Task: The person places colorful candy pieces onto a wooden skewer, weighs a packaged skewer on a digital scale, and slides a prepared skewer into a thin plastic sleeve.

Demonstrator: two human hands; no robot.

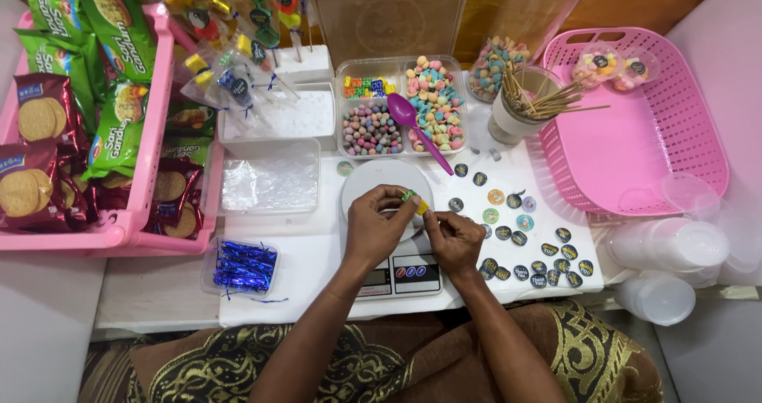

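My left hand (375, 228) and my right hand (454, 240) meet over a white kitchen scale (394, 272), pinching a small yellow and green wrapped candy (416, 202) between their fingertips. A small clear cup on the scale's round plate (373, 174) is mostly hidden beneath my left hand. Just beyond, a clear divided box (401, 107) holds colourful candies, with a purple spoon (414, 125) lying across it.
Round stickers (524, 244) lie scattered right of the scale. A pink basket (635, 125) stands at the right, stacked clear lids (671, 248) beside it, a cup of wooden skewers (520, 105) behind. A pink tray of biscuit packs (87, 117) sits left; blue twist ties (244, 265) lie near the front.
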